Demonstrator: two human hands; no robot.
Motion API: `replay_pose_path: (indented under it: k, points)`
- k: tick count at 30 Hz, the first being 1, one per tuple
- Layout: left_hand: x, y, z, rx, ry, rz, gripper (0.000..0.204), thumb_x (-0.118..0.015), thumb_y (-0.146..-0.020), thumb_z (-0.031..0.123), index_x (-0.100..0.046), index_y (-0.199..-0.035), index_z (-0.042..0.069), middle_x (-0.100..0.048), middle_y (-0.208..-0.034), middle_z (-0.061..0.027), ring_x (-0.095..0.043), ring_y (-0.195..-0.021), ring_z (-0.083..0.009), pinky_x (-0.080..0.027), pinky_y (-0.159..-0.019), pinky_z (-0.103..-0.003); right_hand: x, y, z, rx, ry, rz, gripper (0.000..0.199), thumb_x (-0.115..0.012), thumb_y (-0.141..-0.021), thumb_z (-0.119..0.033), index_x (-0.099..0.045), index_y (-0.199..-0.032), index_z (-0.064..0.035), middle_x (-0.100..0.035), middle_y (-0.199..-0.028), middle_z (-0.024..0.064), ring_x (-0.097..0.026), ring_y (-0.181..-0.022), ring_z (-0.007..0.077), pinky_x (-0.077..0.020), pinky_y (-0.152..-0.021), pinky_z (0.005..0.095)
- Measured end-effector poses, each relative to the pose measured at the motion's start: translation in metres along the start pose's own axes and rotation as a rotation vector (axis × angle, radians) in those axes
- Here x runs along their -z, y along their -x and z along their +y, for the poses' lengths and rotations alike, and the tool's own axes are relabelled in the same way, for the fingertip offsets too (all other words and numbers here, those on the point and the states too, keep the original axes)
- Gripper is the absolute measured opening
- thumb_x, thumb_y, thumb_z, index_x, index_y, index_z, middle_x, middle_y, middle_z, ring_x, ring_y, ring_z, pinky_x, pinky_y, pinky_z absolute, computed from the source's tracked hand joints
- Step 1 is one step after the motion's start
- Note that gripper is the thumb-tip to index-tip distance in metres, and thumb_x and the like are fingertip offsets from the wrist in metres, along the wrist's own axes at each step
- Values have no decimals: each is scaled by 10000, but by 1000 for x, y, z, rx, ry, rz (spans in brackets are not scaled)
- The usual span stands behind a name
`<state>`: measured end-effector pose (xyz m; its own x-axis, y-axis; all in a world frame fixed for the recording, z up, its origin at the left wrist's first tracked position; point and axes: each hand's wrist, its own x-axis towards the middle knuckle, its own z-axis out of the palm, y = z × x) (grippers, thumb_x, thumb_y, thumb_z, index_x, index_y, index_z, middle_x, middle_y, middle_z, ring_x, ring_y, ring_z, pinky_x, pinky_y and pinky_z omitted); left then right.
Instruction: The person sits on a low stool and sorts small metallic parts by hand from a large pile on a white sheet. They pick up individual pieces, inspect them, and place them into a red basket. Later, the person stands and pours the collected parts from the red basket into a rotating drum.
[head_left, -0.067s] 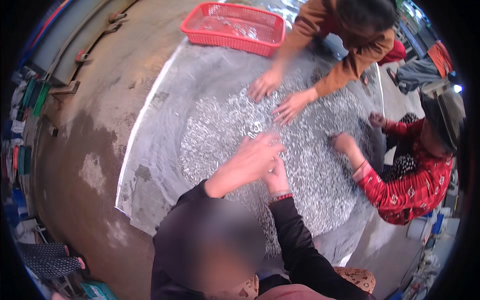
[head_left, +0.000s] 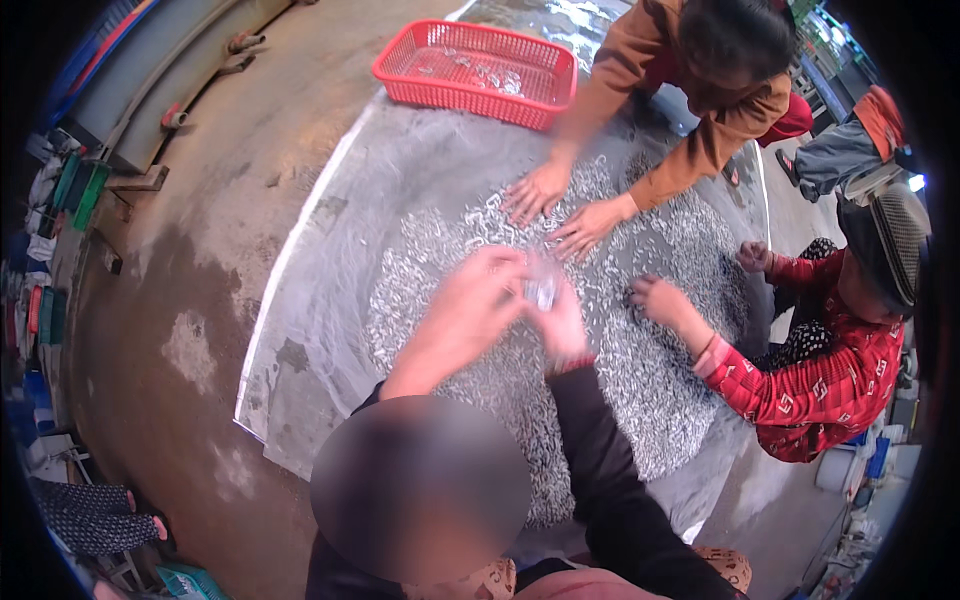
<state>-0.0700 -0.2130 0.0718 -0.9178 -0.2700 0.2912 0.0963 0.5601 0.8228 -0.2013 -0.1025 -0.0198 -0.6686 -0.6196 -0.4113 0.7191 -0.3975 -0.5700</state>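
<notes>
- Centrally in the head view, a broad grey sheet-metal surface (head_left: 330, 260) lies on the concrete ground, covered over its middle and right part by a wide spread of small silvery fish (head_left: 640, 390).
- The person's left hand (head_left: 478, 300) reaches out over the fish near the middle of the spread, fingers curled inward; motion blur hides how tightly they close.
- The person's right hand (head_left: 560, 318), at the end of a black sleeve, sits just beside the left one, and the two meet around a small silvery clump of fish (head_left: 542, 285) raised just above the spread. Which fingers grip the clump cannot be told.
- Farther off, a person in a brown long-sleeved top (head_left: 690, 120) leans in from the far side, both hands pressed flat and open on the fish.
- To the right, a person in a red patterned top (head_left: 820, 385) and a dark checked cap has one hand down on the fish.
- At the far edge of the surface stands a red plastic mesh basket (head_left: 475, 70) with a few fish inside.
</notes>
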Motion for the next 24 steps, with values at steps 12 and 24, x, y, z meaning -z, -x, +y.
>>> replay_pose_path:
  k: [12,24]
  points:
    - [83,93,37,190,176,497,106,-605,-847,10,-645,-943,-12,-636,-918,-85,-601,-839,-144,-470,-740,-244,-15,56,-113,-208,525,-124,653,-432,-947,-402,-189,-1441,-50,-114,-1478,189,-152,-1348,397,-343,-971,633]
    - [52,100,186,-754,435,-1061,729,-558,-710,698,-665,-1027,50,-607,-1146,-133,-535,-1102,-345,-433,-898,-464,2,553,-254,-295,1509,184,403,-589,-895,-270,-575,-1210,-19,-647,-1089,104,-613,-990,195,-486,-860,311]
